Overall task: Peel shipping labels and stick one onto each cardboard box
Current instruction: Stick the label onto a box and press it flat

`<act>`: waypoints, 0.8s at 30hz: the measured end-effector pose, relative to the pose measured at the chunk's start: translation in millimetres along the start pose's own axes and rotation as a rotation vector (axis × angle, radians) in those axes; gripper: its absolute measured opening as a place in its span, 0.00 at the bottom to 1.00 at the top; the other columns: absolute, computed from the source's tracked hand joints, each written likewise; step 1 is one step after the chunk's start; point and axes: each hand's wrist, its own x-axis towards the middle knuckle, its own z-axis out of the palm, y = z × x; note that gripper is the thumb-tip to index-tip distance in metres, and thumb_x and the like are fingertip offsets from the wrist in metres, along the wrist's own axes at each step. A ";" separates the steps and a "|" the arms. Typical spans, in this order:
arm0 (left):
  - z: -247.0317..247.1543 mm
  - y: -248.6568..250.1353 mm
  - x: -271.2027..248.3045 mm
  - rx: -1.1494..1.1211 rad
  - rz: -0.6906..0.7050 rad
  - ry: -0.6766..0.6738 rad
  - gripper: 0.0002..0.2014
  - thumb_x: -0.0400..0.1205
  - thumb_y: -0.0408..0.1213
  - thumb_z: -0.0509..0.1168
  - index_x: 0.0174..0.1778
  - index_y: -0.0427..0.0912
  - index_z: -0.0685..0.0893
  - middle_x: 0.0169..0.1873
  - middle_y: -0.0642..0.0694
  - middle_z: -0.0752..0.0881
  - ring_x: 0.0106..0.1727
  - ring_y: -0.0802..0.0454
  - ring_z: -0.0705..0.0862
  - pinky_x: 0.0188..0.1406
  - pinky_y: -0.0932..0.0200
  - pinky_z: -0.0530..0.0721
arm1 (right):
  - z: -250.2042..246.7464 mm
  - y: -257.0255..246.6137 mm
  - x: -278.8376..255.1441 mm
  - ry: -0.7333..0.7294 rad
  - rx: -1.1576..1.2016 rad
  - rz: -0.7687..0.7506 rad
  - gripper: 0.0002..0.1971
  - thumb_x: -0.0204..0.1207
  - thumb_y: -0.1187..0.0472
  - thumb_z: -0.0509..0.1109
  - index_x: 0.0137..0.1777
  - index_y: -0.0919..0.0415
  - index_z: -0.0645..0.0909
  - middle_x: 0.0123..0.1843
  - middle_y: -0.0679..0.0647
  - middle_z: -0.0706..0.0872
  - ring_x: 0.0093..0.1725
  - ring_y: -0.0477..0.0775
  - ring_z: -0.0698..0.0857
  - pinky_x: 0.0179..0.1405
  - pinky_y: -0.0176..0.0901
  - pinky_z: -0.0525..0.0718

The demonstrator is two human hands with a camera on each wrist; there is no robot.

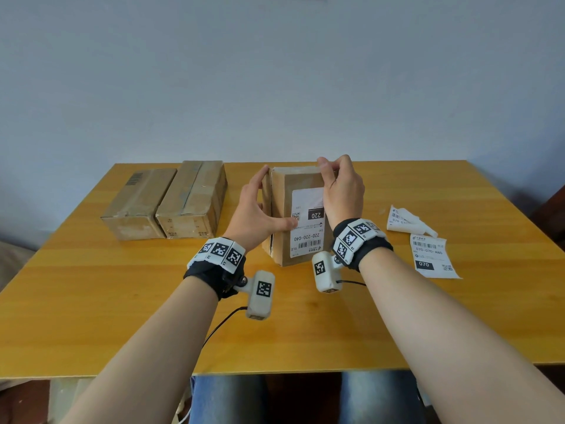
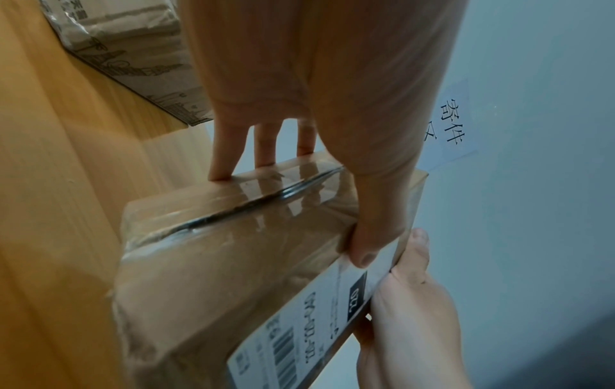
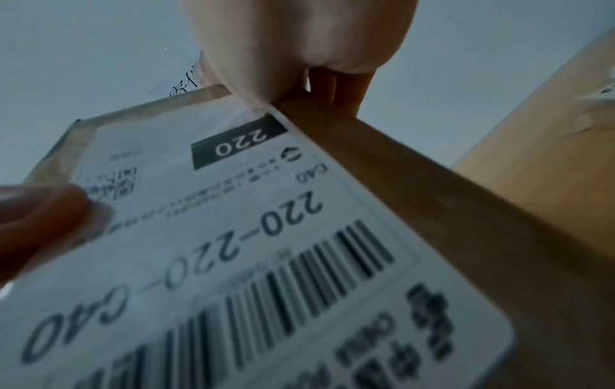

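A brown cardboard box [image 1: 279, 194] is tipped up at the table's middle, held by both hands. A white shipping label [image 1: 307, 237] printed 220-220-C40 is stuck on its upward face [image 3: 266, 237]. My left hand [image 1: 263, 206] clamps the box's left side, with the thumb on the label face and straight fingers [image 2: 229, 168] on the taped side [image 2: 233, 223]. My right hand [image 1: 331, 171] pinches the box's far right corner, with its thumb [image 3: 253, 84] at the label's far edge. The left thumb [image 3: 43, 208] touches the label's left part.
Two more cardboard boxes [image 1: 137, 206] [image 1: 192, 200] lie side by side at the table's far left. To the right lie a flat loose label [image 1: 431, 255] printed 070-070-A80 and a crumpled white sheet [image 1: 406, 221]. The orange table [image 1: 275, 332] ends at a pale wall.
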 end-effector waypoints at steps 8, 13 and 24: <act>-5.8 8.1 7.4 0.073 0.025 -0.030 0.60 0.72 0.37 0.87 0.93 0.61 0.54 0.83 0.52 0.68 0.75 0.58 0.71 0.59 0.73 0.76 | -13.6 -0.2 5.4 -0.064 0.061 -0.036 0.18 0.88 0.40 0.63 0.48 0.54 0.79 0.44 0.42 0.84 0.42 0.44 0.82 0.39 0.41 0.78; -17.3 17.4 16.5 0.104 0.002 -0.047 0.55 0.74 0.40 0.85 0.92 0.65 0.59 0.84 0.52 0.71 0.76 0.53 0.73 0.65 0.56 0.83 | -6.3 -8.9 -0.2 -0.260 0.122 -0.109 0.19 0.84 0.38 0.63 0.60 0.48 0.86 0.60 0.44 0.85 0.58 0.37 0.83 0.54 0.28 0.78; -19.6 0.4 20.9 -0.179 -0.434 -0.021 0.34 0.79 0.47 0.81 0.76 0.49 0.72 0.52 0.43 0.96 0.49 0.47 0.97 0.46 0.45 0.96 | 7.7 4.8 13.6 -0.230 0.177 0.135 0.20 0.83 0.37 0.69 0.64 0.50 0.84 0.63 0.48 0.86 0.60 0.44 0.86 0.57 0.42 0.87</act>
